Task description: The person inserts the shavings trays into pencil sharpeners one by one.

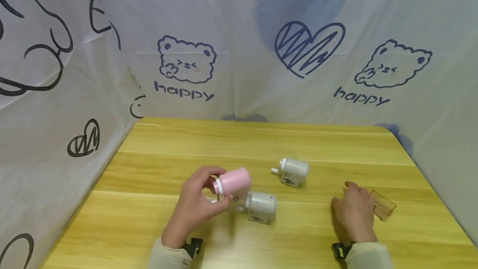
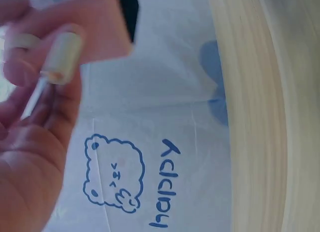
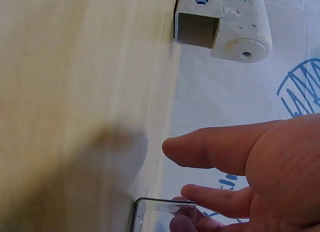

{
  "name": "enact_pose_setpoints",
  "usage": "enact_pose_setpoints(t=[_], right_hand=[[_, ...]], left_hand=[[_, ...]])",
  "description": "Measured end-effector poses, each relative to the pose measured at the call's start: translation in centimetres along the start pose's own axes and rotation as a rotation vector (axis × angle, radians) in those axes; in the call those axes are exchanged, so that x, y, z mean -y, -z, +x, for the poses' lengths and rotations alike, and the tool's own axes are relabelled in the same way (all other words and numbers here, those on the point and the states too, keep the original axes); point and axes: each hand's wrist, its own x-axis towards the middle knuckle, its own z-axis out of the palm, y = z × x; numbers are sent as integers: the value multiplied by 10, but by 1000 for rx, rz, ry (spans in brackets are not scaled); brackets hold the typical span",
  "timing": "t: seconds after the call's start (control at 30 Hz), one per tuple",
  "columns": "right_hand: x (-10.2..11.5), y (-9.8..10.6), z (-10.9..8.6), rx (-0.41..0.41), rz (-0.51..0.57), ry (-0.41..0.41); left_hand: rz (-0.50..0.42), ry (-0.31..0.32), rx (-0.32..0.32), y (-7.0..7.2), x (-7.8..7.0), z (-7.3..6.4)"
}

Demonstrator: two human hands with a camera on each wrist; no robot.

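Note:
My left hand [image 1: 196, 209] grips a pink crank pencil sharpener [image 1: 237, 182], raised over the table. In the left wrist view, the sharpener's pale crank knob [image 2: 64, 59] sits by the fingers, and its base looks dark. A greyish-white sharpener [image 1: 262, 207] stands just beyond and right of that hand; a second white sharpener [image 1: 295, 172] is farther back, with a rectangular hollow in its body in the right wrist view. Low over the table, my right hand [image 1: 354, 211] has its thumb apart, its fingers beside a clear, orange-edged box [image 1: 384, 206]. Whether they touch it is unclear.
The wood-grain table [image 1: 179, 144] has rounded back corners. White cloth [image 1: 239, 24] printed with bears and hearts hangs behind it and along the left and right sides. Both wrists wear black straps.

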Motion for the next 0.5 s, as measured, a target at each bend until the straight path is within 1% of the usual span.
enact_pose_setpoints(t=[0.03, 0.1, 0.17, 0.2, 0.27, 0.33, 0.4, 0.43, 0.5], right_hand=[[0, 0, 0, 3, 3, -2], [1, 0, 0, 11, 18, -11], [1, 0, 0, 17, 33, -15], [1, 0, 0, 18, 43, -16], [1, 1, -1, 14, 60, -19], [1, 2, -1, 12, 70, -19], [1, 3, -2, 6, 70, -22], [1, 3, -2, 3, 70, -24], [0, 6, -1, -6, 64, -29]], left_hand=[[-41, -26, 17, 0, -1, -1], [-127, -44, 65, -1, -3, -2], [-213, -52, 142, 0, -5, -3], [-261, -37, 196, 0, -7, -3], [-345, -2, 332, 1, -9, -4], [-412, 57, 481, 3, -11, -5], [-459, 132, 617, 4, -13, -6], [-474, 161, 674, 4, -13, -7], [-482, 210, 752, 3, -14, -8]])
